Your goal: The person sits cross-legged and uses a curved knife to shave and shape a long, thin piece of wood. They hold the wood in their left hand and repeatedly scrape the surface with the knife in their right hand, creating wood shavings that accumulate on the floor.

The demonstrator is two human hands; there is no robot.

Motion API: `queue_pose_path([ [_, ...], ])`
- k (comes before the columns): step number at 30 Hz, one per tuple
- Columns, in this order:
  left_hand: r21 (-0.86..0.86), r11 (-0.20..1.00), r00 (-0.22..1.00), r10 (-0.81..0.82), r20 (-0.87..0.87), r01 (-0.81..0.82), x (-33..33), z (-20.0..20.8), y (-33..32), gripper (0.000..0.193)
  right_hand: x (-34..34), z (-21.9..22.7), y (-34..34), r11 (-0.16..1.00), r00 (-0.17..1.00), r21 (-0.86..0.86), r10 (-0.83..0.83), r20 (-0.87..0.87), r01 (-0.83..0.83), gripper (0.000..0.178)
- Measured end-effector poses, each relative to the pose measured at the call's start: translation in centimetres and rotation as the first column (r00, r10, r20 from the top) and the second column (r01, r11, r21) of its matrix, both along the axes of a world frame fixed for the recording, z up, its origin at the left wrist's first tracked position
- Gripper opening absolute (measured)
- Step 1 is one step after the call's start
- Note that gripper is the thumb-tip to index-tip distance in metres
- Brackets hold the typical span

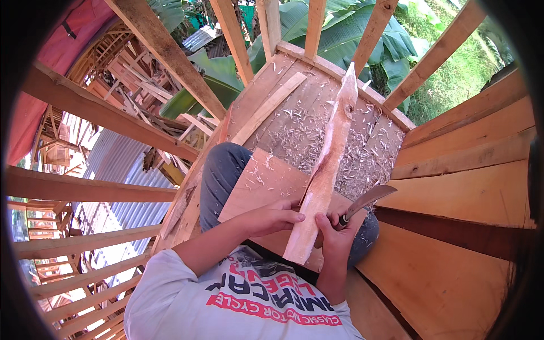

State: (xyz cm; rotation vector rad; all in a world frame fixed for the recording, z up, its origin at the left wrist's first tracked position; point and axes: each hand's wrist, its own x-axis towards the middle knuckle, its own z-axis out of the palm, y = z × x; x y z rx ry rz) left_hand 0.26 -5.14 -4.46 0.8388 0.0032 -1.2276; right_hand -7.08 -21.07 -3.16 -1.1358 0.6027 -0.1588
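A long, rough piece of carved wood (324,175) slants from my lap up toward the far railing, narrowing to a pale pointed tip. My left hand (276,218) grips its near part from the left side, thumb on top. On the other side my right hand (334,231) holds a knife (367,202) by its dark handle, the curved blade pointing up and right, away from the wood. The right thumb also presses against the wood's edge. Under the wood, a flat board (266,181) lies across my legs; the fingers beneath the wood are partly hidden.
Curled shavings cover the plank floor (294,127) ahead, where a loose wooden strip (269,109) lies. Upright wooden slats (232,39) ring the platform. Wide boards (453,238) stand along the right. Beyond the slats are corrugated metal sheets (116,175), piled lumber (141,79) and banana leaves (334,34).
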Motion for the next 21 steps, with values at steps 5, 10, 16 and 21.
queue_pose_path([
  [5, 0.141, 0.967, 0.972, -0.222, 0.070, 0.211, -1.5, 0.9, 0.1, 0.057, 0.0, 0.0, -0.1, 0.999, 0.998, -0.005, -0.041, -0.038, 0.040, 0.038],
  [10, 0.240, 0.948, 0.927, -0.269, 0.261, 0.208, -2.3, -0.2, -0.9, 0.048, -0.3, -0.8, 0.1, 0.998, 0.999, -0.037, -0.049, -0.024, 0.048, 0.036],
  [16, 0.052, 0.997, 0.998, -0.058, -0.035, 0.060, -3.0, 1.1, -2.4, 0.024, -0.2, -1.4, -0.6, 0.997, 1.000, -0.070, -0.026, 0.018, 0.027, 0.034],
  [21, 0.156, 0.987, 0.983, -0.066, 0.170, 0.040, -3.1, 0.0, -1.8, 0.013, -0.6, -2.3, -1.0, 0.996, 0.997, -0.039, 0.080, -0.003, -0.080, 0.029],
])
